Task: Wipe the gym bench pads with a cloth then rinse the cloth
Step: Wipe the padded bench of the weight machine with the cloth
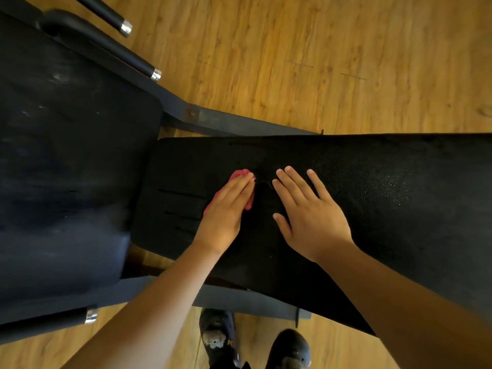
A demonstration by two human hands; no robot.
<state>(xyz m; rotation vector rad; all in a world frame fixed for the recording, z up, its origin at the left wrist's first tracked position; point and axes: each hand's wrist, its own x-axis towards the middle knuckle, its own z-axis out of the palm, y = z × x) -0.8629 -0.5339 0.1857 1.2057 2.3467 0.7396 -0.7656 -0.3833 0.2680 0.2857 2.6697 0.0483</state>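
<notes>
A long black bench pad (372, 193) runs across the middle of the head view, with a torn seam near its centre. My left hand (226, 211) lies flat on a pink cloth (239, 173), pressing it onto the pad; only the cloth's edges show around my fingers. My right hand (306, 214) rests flat on the pad just right of the cloth, fingers spread, holding nothing. A second, larger dark pad (69, 166) fills the left side, with dusty smears on it.
The grey metal bench frame (226, 123) runs under the pads. Black handles with chrome ends (155, 74) stick out at top left and another (91, 315) at bottom left. My two dark shoes (218, 339) stand on the wooden floor (319, 62).
</notes>
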